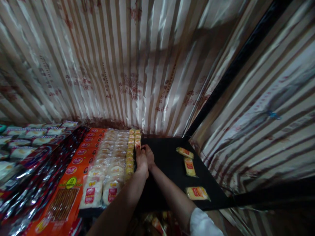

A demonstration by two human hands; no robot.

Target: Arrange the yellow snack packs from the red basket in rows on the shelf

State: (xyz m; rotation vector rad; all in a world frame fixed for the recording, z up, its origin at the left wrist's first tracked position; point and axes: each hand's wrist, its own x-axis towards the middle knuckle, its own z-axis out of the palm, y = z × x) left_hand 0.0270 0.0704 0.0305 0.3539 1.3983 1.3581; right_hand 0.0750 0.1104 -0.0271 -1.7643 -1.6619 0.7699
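Observation:
My left hand (141, 158) and my right hand (149, 155) are side by side at the near end of a short row of small yellow wrapped snack cakes. Closed fingers of my left hand grip the nearest wrapped snack cake (137, 145), which has a red and orange label. The curled fingers of my right hand meet it from the right; their tips are partly hidden. Left of my hands runs a longer row of yellow packets (129, 153). Three loose yellow packets lie on the black shelf (164, 157) to the right, one of them a flat packet (197, 193) near the front edge.
Further left are rows of clear-wrapped round white cakes (115, 177), orange snack bags (73, 170) and dark shiny packs (34, 173). Striped sheeting (137, 65) hangs behind the shelf. A black post (226, 75) slants up at the right. More packets (157, 224) show below the shelf.

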